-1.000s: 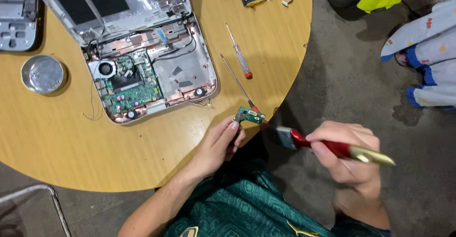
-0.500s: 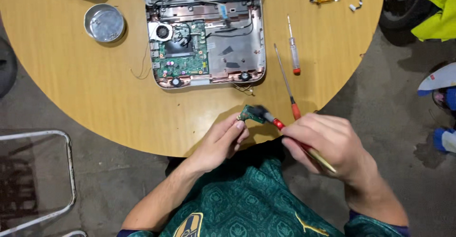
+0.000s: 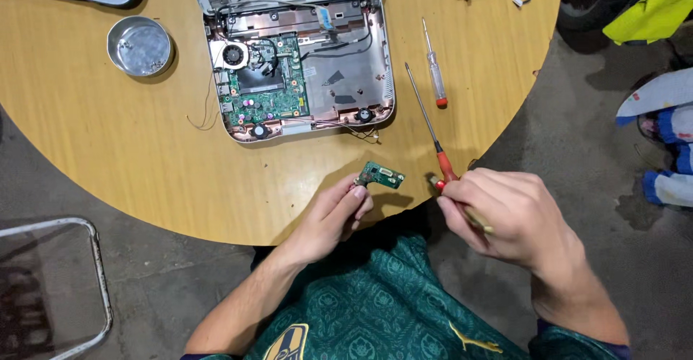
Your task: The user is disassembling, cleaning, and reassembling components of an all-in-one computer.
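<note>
Round wooden bench [image 3: 108, 151] carries an opened grey laptop chassis [image 3: 299, 64]. Below the chassis, left hand [image 3: 328, 216] fingers pinch a small green circuit board [image 3: 380, 176]; right hand [image 3: 505, 216] fingers clamp a yellow-handled brush [image 3: 473, 217].

Left hand [image 3: 328, 216] pinches small green board [image 3: 380, 176] by lower corner, held above tabletop [image 3: 108, 158] edge. Right hand [image 3: 505, 216] closed round brush handle [image 3: 476, 219], just beside red-handled screwdriver [image 3: 427, 125] lying on tabletop. Second screwdriver [image 3: 434, 75] nearby. Opened laptop base [image 3: 299, 78] with fan and green board further up. Round metal tin [image 3: 140, 45] left of it.
</note>
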